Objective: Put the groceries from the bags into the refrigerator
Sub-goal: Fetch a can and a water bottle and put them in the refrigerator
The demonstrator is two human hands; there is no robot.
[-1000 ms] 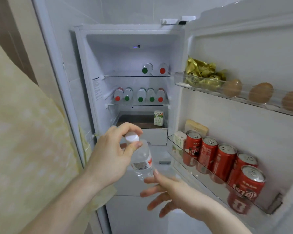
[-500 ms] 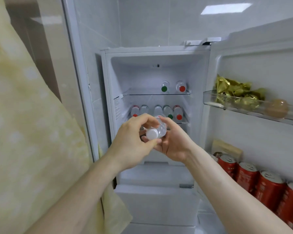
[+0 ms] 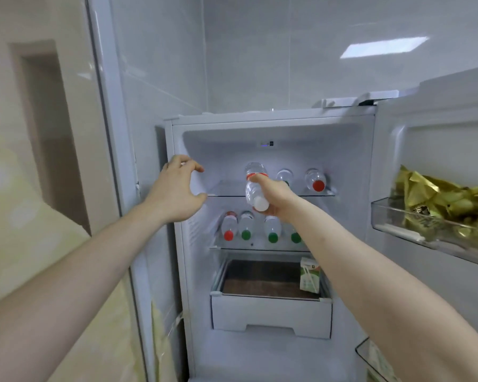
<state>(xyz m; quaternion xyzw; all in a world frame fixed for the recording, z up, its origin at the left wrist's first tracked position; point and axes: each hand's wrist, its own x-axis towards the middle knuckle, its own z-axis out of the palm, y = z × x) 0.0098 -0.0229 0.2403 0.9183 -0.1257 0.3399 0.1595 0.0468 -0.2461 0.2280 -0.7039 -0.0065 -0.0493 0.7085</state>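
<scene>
Right hand [image 3: 276,198] wrapped round a clear water bottle [image 3: 254,188], white cap end toward the camera, base pointing far into the fridge. Bottle held lying down, just above the top glass shelf [image 3: 226,192], left of two bottles already lying there, red cap [image 3: 318,185] on the right one. Grip sits mid-body, fingers curled over the label band, thumb side hidden behind.

Left hand [image 3: 177,193] up at the fridge's left wall edge, fingers loosely bent, holding nothing, prob. just steadying; contact w/ the wall not clear.

Handling, as a guess: looks full, so moderate weight for one hand. Thin plastic, gives a bit if squeezed hard, not fragile. Smooth and round, so likely to roll once laid flat; best set snug against its neighbour. Mid-body grip looks right for sliding it in base first; cap end too narrow for control.

Hard to make out: forearm cuts across the lower shelf [image 3: 260,248], so only four caps show there, one red, three green, w/ more maybe behind the arm. Cap of the middle top-shelf bottle blocked by the hand. Carton [image 3: 311,275] in the drawer half covered, print unreadable. Door bin [image 3: 425,235] at right cut off by the frame, gold wrappers [image 3: 436,199] inside. No bags in view.
</scene>
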